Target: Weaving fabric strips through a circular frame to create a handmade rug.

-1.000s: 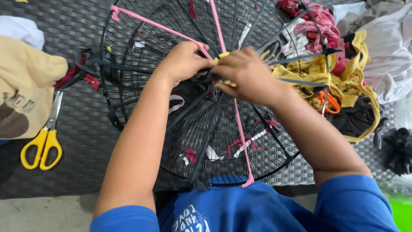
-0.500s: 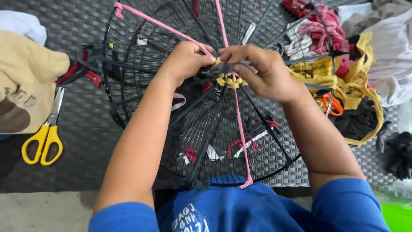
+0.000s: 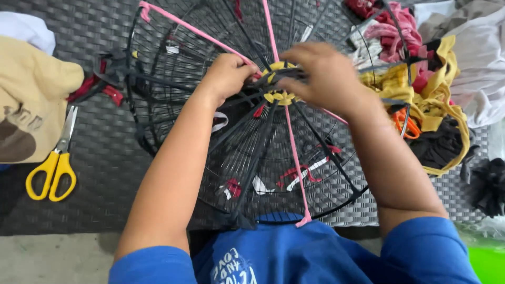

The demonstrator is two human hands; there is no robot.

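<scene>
we brace the round black wire frame [image 3: 247, 152] on the woven mat, left hand [image 3: 227, 78] pinching pink strip [image 3: 200, 34] at the yellow hub [image 3: 280, 97], right hand [image 3: 323, 76] grip curled there, blurred, scissors [image 3: 52, 163] lying left.

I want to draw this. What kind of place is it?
Probably a home craft spot: a round wire fan guard wrapped in fabric strips, yellow-handled scissors and a heap of cloth scraps lie on a woven mat.

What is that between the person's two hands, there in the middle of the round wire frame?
In the head view, a yellow fabric strip wound at the hub of the wire frame lies between the left hand and right hand.
</scene>
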